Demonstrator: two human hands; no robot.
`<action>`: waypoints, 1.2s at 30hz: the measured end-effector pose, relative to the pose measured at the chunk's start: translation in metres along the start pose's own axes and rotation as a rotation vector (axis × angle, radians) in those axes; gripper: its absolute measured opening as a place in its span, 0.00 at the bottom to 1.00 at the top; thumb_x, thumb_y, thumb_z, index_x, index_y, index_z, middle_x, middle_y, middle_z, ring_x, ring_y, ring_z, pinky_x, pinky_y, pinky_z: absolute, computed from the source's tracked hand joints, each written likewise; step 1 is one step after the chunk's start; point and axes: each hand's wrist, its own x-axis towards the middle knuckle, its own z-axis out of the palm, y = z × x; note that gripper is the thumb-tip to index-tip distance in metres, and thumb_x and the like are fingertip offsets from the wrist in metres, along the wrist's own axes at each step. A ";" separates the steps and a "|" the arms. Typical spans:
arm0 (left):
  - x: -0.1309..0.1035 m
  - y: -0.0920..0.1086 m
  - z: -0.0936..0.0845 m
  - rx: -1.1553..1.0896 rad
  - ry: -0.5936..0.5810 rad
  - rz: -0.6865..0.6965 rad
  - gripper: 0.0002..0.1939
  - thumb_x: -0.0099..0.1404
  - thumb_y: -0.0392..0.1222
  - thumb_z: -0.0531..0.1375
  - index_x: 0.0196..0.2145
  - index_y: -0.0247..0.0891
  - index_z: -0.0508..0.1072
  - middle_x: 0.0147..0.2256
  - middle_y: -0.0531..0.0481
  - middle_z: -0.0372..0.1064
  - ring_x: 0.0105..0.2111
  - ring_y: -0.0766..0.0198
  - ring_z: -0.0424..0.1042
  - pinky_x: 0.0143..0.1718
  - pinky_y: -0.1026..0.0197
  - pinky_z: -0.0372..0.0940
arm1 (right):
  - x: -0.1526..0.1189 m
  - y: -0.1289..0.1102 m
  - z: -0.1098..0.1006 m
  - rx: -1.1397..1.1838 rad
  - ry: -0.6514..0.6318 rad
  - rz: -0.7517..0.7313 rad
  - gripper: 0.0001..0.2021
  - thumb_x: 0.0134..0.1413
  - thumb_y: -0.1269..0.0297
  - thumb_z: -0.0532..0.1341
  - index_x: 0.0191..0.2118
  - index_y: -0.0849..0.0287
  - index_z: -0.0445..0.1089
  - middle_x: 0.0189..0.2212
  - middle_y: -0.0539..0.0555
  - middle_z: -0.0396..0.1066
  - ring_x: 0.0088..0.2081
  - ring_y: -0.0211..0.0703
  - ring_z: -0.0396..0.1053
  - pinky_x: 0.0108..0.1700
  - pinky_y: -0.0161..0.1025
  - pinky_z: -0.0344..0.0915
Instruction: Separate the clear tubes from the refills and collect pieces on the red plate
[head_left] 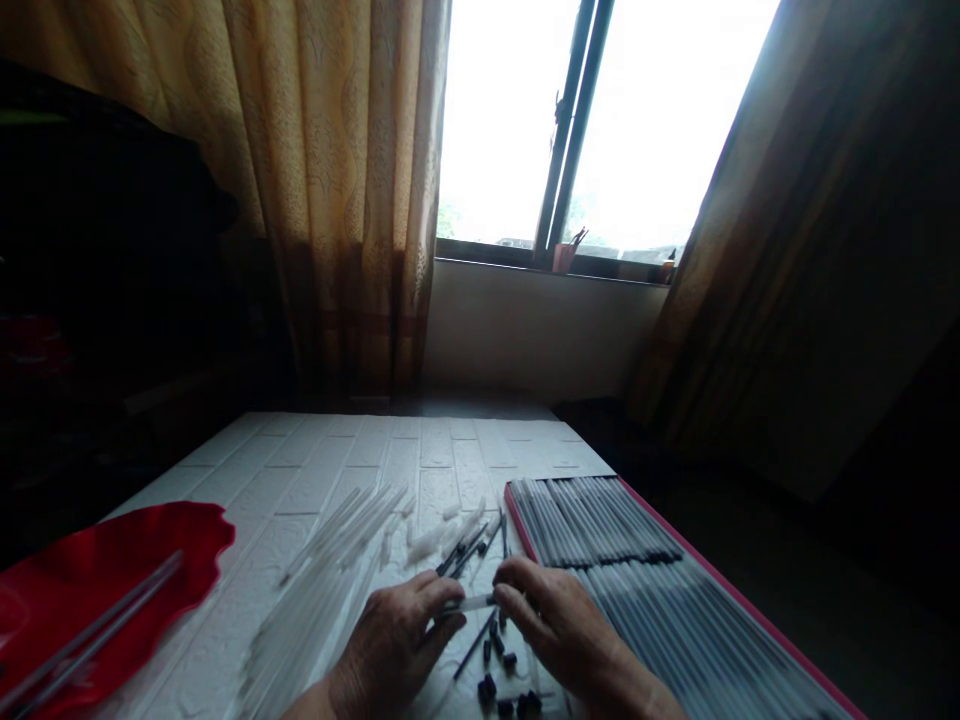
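I could barely make out the ends of the pale tube (472,604); the left hand (399,632) pinched one, the right hand (559,612), angled inward, its blurred dark tip (491,600).

On the counter (300,455), the dish (191,530) lay at your far left with rods (135,595) in it, and loose tubes (304,610) lay between it and your left hand (401,635). A single tube (471,604) bridged to your right hand (559,620), caps (488,688) nearer you. The tray (520,522) lay rightmost. Behind, a cup (564,258) stood at the window (502,120).
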 end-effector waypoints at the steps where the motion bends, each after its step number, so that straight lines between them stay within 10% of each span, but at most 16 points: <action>1: 0.001 0.001 -0.001 0.000 -0.003 -0.002 0.05 0.66 0.40 0.56 0.39 0.43 0.71 0.33 0.52 0.74 0.30 0.63 0.75 0.30 0.66 0.64 | 0.000 -0.001 -0.001 0.018 0.003 -0.004 0.11 0.60 0.58 0.53 0.39 0.57 0.69 0.28 0.50 0.74 0.27 0.37 0.69 0.31 0.31 0.57; 10: 0.002 0.002 -0.002 -0.001 -0.023 -0.006 0.06 0.66 0.40 0.56 0.39 0.43 0.72 0.32 0.52 0.73 0.29 0.63 0.75 0.30 0.66 0.64 | 0.000 0.001 0.007 -0.005 -0.044 -0.006 0.07 0.55 0.65 0.58 0.34 0.56 0.73 0.22 0.49 0.73 0.25 0.36 0.70 0.27 0.29 0.56; 18: 0.001 0.001 -0.001 0.008 -0.034 0.030 0.05 0.67 0.41 0.56 0.39 0.44 0.71 0.32 0.53 0.73 0.29 0.64 0.74 0.30 0.67 0.64 | 0.000 0.004 0.005 -0.041 -0.069 -0.023 0.27 0.63 0.53 0.47 0.21 0.59 0.71 0.16 0.51 0.70 0.20 0.35 0.68 0.25 0.29 0.54; 24: 0.002 0.003 -0.002 -0.014 -0.004 0.020 0.06 0.66 0.39 0.56 0.39 0.44 0.72 0.32 0.53 0.74 0.29 0.65 0.75 0.30 0.68 0.66 | -0.001 -0.004 0.007 0.043 -0.009 -0.053 0.15 0.54 0.61 0.60 0.48 0.54 0.71 0.32 0.51 0.77 0.27 0.37 0.71 0.31 0.30 0.60; 36: 0.018 -0.051 -0.013 0.231 0.171 -0.144 0.17 0.63 0.36 0.55 0.50 0.42 0.72 0.46 0.45 0.75 0.48 0.50 0.71 0.49 0.47 0.63 | 0.001 0.007 -0.007 -0.130 -0.013 0.097 0.11 0.53 0.64 0.58 0.29 0.55 0.78 0.23 0.51 0.76 0.26 0.39 0.71 0.28 0.32 0.54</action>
